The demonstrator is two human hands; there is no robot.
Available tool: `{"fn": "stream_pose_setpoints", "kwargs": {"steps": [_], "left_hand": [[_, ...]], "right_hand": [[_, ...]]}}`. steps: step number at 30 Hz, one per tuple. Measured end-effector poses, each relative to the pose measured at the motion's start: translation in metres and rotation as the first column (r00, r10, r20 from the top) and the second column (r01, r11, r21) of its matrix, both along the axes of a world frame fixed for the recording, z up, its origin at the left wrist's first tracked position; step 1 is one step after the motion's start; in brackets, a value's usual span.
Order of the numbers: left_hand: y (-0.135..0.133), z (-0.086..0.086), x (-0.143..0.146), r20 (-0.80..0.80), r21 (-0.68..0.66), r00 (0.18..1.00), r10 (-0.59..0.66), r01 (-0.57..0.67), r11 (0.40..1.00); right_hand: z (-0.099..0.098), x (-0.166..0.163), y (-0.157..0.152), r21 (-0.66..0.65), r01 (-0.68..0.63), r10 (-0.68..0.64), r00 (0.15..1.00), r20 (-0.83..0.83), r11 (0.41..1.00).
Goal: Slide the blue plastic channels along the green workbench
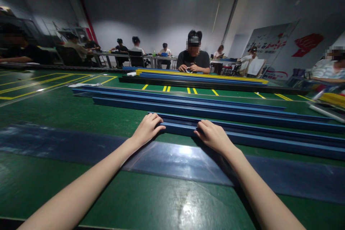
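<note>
Both my hands rest on a long blue channel strip [258, 137] that lies across the green table [54, 115]. My left hand [151, 126] grips its left end, with the fingers over the far edge and the thumb at the near side. A short way to the right, my right hand [212, 134] is curled over the same strip. The strip runs on past the right edge of the view. Nearer to me, under my forearms, a wide flat translucent sheet [185, 161] stretches across the table.
Beyond my hands lie more blue channel strips [172, 106], then a yellow strip [202, 75] and a long black one [167, 82]. Yellow tape lines [48, 79] mark the tabletop. Across the table sits a co-worker [193, 55] handling something small. Several people sit farther back.
</note>
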State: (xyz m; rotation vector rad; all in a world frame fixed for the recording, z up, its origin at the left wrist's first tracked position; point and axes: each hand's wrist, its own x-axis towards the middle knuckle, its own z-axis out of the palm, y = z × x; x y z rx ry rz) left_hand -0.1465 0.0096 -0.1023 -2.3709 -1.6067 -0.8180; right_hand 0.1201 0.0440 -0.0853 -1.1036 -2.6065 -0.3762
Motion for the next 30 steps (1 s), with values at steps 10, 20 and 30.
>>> {"fn": "stream_pose_setpoints", "kwargs": {"steps": [10, 20, 30], "left_hand": [[0.0012, 0.0003, 0.0001, -0.013, 0.009, 1.000, 0.006, -0.006, 1.000], [0.0018, 0.0032, 0.0010, -0.062, -0.003, 0.998, 0.010, -0.011, 1.000], [0.0012, 0.0062, 0.0002, -0.077, -0.006, 0.997, -0.018, 0.017, 1.000]], "right_hand": [[-0.0007, 0.0002, 0.0008, -0.003, -0.001, 0.001, 1.000, 0.007, 1.000], [-0.0023, 0.0010, 0.0014, 0.011, -0.015, 0.015, 1.000, -0.003, 1.000], [-0.0013, 0.0010, 0.0010, 0.003, -0.013, 0.013, 1.000, 0.007, 1.000]]}}
